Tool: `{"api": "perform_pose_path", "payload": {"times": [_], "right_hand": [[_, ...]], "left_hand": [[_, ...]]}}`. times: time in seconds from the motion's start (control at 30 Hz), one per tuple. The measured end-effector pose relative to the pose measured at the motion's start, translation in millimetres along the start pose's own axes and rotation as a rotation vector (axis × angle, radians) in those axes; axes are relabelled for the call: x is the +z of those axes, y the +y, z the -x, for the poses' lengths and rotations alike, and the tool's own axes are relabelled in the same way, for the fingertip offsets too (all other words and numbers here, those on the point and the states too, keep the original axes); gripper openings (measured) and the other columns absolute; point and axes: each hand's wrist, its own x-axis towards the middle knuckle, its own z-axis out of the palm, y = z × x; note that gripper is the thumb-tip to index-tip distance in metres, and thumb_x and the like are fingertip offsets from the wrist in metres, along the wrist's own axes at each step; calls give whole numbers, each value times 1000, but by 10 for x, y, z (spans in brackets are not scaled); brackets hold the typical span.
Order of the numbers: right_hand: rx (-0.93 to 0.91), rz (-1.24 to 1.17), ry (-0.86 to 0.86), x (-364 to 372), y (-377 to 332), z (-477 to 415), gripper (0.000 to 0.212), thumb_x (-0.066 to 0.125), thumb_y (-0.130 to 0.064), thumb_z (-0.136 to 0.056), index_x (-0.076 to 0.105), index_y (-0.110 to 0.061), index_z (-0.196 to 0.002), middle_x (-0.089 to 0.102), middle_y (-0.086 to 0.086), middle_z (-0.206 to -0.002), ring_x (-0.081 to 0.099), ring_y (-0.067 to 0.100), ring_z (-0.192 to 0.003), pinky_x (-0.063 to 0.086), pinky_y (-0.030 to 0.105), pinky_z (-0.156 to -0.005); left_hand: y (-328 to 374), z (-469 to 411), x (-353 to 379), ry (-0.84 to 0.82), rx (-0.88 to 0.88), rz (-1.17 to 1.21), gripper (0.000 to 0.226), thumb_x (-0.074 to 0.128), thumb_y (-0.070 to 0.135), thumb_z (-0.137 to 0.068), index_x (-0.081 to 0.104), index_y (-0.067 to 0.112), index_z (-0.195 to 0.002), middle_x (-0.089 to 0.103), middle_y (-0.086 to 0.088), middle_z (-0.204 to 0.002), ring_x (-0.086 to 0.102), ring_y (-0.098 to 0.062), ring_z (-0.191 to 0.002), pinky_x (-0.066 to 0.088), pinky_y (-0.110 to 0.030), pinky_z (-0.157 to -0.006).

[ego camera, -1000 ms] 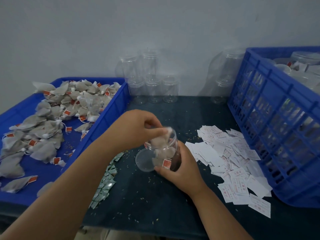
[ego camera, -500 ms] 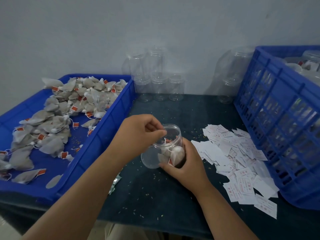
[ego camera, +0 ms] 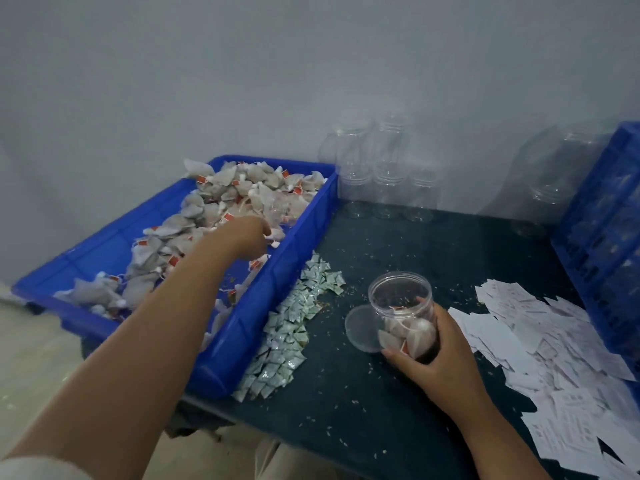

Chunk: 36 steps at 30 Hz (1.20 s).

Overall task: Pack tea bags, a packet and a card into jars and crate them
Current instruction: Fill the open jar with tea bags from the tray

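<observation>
My right hand (ego camera: 440, 355) grips a clear open jar (ego camera: 401, 306) standing on the dark table, with a few tea bags (ego camera: 412, 336) in its bottom. The jar's clear lid (ego camera: 360, 329) lies flat just left of it. My left hand (ego camera: 247, 237) reaches into the blue tray (ego camera: 242, 336), fingertips down among the loose tea bags (ego camera: 221, 202). Whether it holds one is hidden. A strip of small green packets (ego camera: 294, 323) lies between tray and jar. White cards (ego camera: 540, 358) are heaped to the right of the jar.
Several empty clear jars (ego camera: 384, 181) stand against the back wall, with more jars (ego camera: 550, 188) at the right. A tall blue crate (ego camera: 602, 244) stands at the right edge. Tea crumbs dot the table.
My left hand left the jar's mouth and swung left into the tea bag tray. The view turned left. My right hand keeps hold of the jar.
</observation>
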Motion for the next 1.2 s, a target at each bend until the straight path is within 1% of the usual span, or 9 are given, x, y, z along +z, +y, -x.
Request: {"api": "perform_pose_path", "payload": {"times": [0.07, 0.17, 0.27, 0.33, 0.43, 0.53, 0.7, 0.9, 1.2], "right_hand": [[2, -5, -3, 8, -1, 6, 90, 96, -68, -62, 59, -41, -139, 69, -18, -133, 69, 4, -117, 62, 46, -96], [-8, -2, 3, 19, -27, 11, 84, 97, -66, -62, 59, -48, -135, 69, -24, -130, 69, -2, -112, 60, 38, -90], [-8, 13, 9, 27, -59, -6, 75, 99, -58, -65, 60, -52, -128, 69, -27, -127, 69, -4, -110, 56, 31, -85], [-10, 11, 6, 31, -63, -21, 73, 100, -47, -66, 61, -52, -127, 70, -25, -127, 70, -2, -110, 56, 31, -85], [-15, 10, 3, 30, -67, -23, 73, 102, -38, -68, 61, -55, -126, 70, -27, -126, 69, -4, -110, 55, 29, -85], [-14, -6, 8, 26, -59, -20, 72, 101, -38, -70, 61, -52, -128, 71, -26, -125, 69, -4, -110, 55, 28, -85], [3, -8, 17, 27, -92, -16, 76, 99, -52, -66, 60, -52, -131, 70, -26, -127, 69, -4, -112, 55, 27, -87], [20, -1, -14, 15, -104, -13, 80, 97, -52, -71, 60, -39, -140, 71, -13, -133, 71, 11, -120, 61, 45, -98], [46, -11, 45, -9, -105, -5, 78, 97, -50, -66, 62, -32, -134, 72, -10, -126, 71, 14, -116, 61, 49, -97]], "left_hand": [[-96, -84, 248, -98, 10, -69, 44, 59, 18, -103, 55, 11, -146, 58, -13, -147, 58, -31, -127, 47, -38, -100], [-216, -197, 476, -143, 14, -118, 34, 54, 10, -101, 62, 3, -133, 67, -17, -130, 64, -32, -112, 51, -41, -96], [-282, -295, 432, -52, -34, -74, 17, 65, 14, -91, 79, 6, -97, 73, -10, -90, 67, -26, -80, 56, -40, -73], [-302, -334, 384, 104, -51, 56, 22, 66, 24, -90, 70, 7, -77, 67, -8, -76, 62, -24, -72, 45, -34, -60], [-286, -318, 340, 261, -84, 362, 22, 63, 24, -94, 65, 6, -83, 67, -12, -83, 62, -26, -72, 42, -34, -60], [-243, -242, 266, 344, -75, 545, 19, 72, 19, -88, 68, 3, -80, 70, -15, -79, 69, -31, -75, 58, -46, -66], [-29, 65, -9, 538, 77, 629, 25, 71, 40, -95, 69, 15, -91, 71, -4, -83, 65, -16, -70, 46, -29, -56], [803, 654, -207, 439, 441, 674, 11, 78, 46, -87, 74, 35, -87, 68, 22, -82, 60, 8, -72, 42, -6, -58], [1425, 872, 444, 75, 666, 325, 23, 63, 47, -99, 74, 34, -114, 73, 17, -106, 64, -2, -95, 55, -26, -84]]}}
